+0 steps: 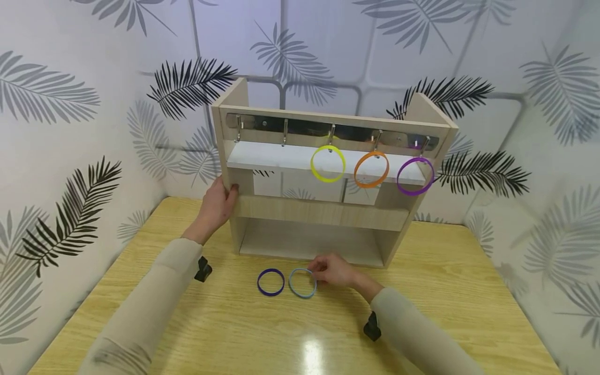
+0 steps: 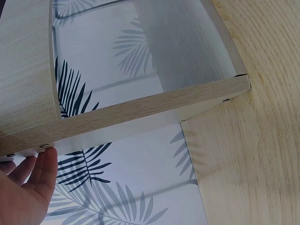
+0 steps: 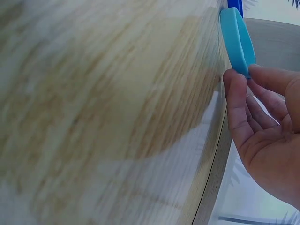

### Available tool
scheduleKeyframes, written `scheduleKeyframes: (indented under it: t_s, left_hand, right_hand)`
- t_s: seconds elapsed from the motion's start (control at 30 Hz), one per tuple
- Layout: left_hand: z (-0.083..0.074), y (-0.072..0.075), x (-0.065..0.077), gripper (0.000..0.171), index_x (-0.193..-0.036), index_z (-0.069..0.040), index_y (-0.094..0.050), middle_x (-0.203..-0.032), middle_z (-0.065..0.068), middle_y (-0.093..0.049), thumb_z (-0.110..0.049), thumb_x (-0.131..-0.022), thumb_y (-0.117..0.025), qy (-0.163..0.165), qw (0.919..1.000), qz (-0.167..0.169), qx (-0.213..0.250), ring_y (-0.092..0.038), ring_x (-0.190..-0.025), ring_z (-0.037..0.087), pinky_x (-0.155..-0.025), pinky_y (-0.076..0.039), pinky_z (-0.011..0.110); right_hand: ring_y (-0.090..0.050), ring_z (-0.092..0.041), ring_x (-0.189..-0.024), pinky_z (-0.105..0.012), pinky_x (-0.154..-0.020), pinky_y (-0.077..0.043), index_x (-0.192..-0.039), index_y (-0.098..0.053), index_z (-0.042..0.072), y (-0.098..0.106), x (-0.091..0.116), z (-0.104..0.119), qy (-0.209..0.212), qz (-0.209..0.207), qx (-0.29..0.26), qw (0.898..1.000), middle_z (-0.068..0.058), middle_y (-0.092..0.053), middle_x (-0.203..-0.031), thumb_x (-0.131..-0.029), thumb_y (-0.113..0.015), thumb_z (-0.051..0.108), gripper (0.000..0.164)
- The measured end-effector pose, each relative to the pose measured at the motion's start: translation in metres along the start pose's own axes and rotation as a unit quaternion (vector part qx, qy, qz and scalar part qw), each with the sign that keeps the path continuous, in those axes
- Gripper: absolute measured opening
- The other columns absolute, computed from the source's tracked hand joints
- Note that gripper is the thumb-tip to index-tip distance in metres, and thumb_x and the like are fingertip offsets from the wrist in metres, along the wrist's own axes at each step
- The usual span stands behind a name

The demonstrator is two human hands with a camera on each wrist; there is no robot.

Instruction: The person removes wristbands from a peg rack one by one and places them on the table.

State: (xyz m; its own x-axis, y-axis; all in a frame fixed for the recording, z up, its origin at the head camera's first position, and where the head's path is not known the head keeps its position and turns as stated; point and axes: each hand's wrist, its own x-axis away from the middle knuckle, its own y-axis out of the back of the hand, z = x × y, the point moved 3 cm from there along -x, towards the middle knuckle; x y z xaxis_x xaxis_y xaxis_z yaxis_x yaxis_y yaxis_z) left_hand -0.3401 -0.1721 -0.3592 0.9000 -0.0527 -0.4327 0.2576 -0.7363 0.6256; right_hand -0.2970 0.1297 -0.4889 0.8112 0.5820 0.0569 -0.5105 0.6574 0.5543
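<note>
My right hand [image 1: 335, 270] pinches a light blue silicone wristband [image 3: 236, 42] between thumb and fingers at its near end, low over the table. Beside it on the table lies a dark purple-blue wristband [image 1: 271, 294]. With my left hand [image 1: 219, 203] I hold the left side panel of a pale wooden shelf [image 1: 323, 212]; its fingertips [image 2: 48, 161] lie along the panel's outer face. From the metal hook rail [image 1: 300, 130] across the shelf's top hang a yellow wristband [image 1: 312, 172], an orange wristband [image 1: 370, 185] and a purple wristband [image 1: 413, 192]. The two leftmost hooks are bare.
The shelf stands toward the back of a wood-grain table [image 1: 225, 323], near a leaf-patterned wall [image 1: 84, 78]. Its lower compartment [image 1: 304, 239] faces me, just behind the wristbands on the table.
</note>
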Motion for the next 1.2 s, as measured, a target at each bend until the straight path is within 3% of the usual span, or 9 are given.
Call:
scheduleKeyframes:
  t_s: [0.6,0.73,0.97,1.2]
  left_hand:
    - [0.0,-0.001,-0.001,0.049,-0.136,0.011,-0.034,-0.124,0.03,-0.047,-0.022,-0.1,-0.037,-0.006,1.0,-0.002,0.002,-0.054,-0.107,0.043,-0.084,-0.047,0.055]
    - [0.0,-0.001,-0.001,0.049,-0.136,0.011,-0.034,-0.124,0.03,-0.047,-0.023,-0.1,-0.036,-0.005,1.0,-0.001,-0.002,-0.053,-0.107,0.043,-0.085,-0.046,0.055]
    - [0.0,0.0,-0.001,0.048,-0.135,0.011,-0.035,-0.122,0.03,-0.048,-0.023,-0.1,-0.037,-0.005,1.0,-0.003,-0.007,-0.054,-0.105,0.043,-0.084,-0.046,0.055]
    - [0.0,0.0,-0.001,0.048,-0.135,0.011,-0.036,-0.121,0.03,-0.048,-0.022,-0.1,-0.038,-0.008,0.9999,-0.006,-0.01,-0.053,-0.105,0.043,-0.085,-0.046,0.055]
  right_hand:
    - [-0.062,-0.017,-0.069,-0.03,-0.059,-0.053,-0.098,-0.064,-0.008,0.004,0.004,-0.002,0.02,-0.004,0.0,1.0,-0.014,-0.066,-0.086,-0.084,-0.065,-0.002,0.015]
    - [-0.063,-0.019,-0.074,-0.027,-0.061,-0.052,-0.096,-0.065,-0.006,0.009,0.007,-0.001,0.04,-0.019,0.029,0.999,-0.013,-0.066,-0.086,-0.085,-0.065,0.001,0.014]
    - [-0.061,-0.017,-0.078,-0.026,-0.064,-0.05,-0.101,-0.064,-0.006,0.022,0.018,0.018,0.053,-0.037,0.072,0.995,-0.008,-0.066,-0.088,-0.088,-0.062,0.005,0.017]
    - [-0.06,-0.015,-0.082,-0.028,-0.064,-0.05,-0.104,-0.066,0.005,0.038,0.029,0.041,0.05,-0.064,0.093,0.992,0.0,-0.065,-0.09,-0.092,-0.061,0.015,0.016]
